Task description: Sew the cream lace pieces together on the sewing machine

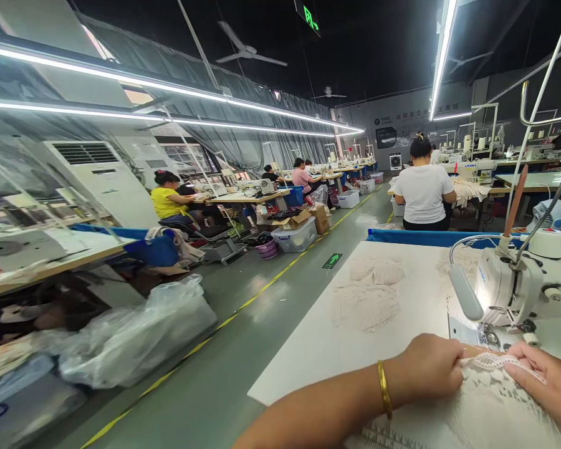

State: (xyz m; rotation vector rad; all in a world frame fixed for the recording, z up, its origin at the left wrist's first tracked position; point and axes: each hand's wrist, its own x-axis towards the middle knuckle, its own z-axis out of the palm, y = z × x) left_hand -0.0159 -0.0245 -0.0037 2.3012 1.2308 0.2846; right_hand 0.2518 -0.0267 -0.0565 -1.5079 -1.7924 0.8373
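Note:
In the head view, at the lower right, a piece of cream lace fabric (495, 393) with a scalloped edge stretches between my two hands. My left hand (432, 368), with a gold bangle at the wrist, is closed on the lace's left end. Thumb and fingers of my right hand (542, 374) pinch its upper edge on the right. Just beyond them stands a white sewing machine (509, 280), its lamp lit over the needle area. Cream lace pieces (369, 299) lie flat on the white table (303, 362), left of the machine.
A blue cloth trough (430, 236) runs along the table's far edge. Ahead, a person in a white shirt (423, 187) sits sewing. Across the aisle (262, 305) are a clear plastic bag (140, 330), a storage bin (297, 236) and a seated person in yellow (168, 202).

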